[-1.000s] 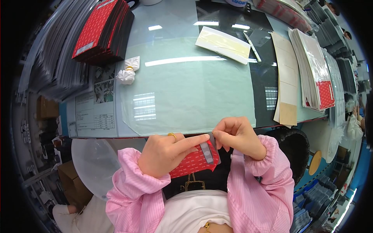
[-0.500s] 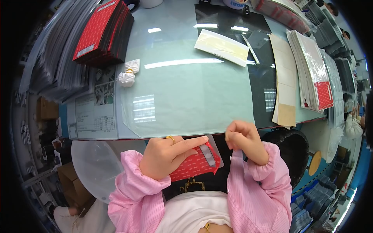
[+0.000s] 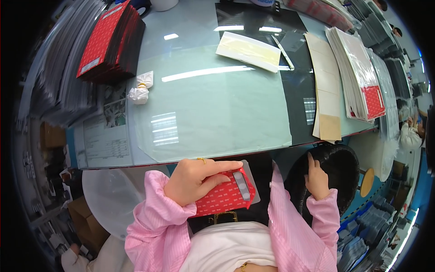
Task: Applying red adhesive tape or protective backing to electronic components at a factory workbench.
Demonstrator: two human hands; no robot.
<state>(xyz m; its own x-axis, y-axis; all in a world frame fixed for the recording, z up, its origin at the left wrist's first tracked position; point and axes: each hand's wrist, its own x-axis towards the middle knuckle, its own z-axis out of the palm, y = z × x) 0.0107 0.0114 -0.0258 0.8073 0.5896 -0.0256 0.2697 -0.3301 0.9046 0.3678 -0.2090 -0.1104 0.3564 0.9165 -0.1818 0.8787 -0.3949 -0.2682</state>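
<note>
My left hand, with a ring on one finger, grips a red patterned adhesive sheet near the desk's front edge. Its index finger lies stretched along the sheet's top edge. At the right end of the sheet is a grey strip with several pale round dots. A translucent backing sticks out past that end. My right hand is over a round black bin at the right, its index finger stretched out and nothing visible in it.
Red-faced sheets and clear sheets are stacked at the far left. A crumpled white bundle lies beside them. Farther back are a pale yellow pad and a white pen. Sleeved sheets stand at the right.
My right hand has moved right and down, away from the red sheet to over the black bin, and its index finger has straightened. The left hand keeps its grip.
</note>
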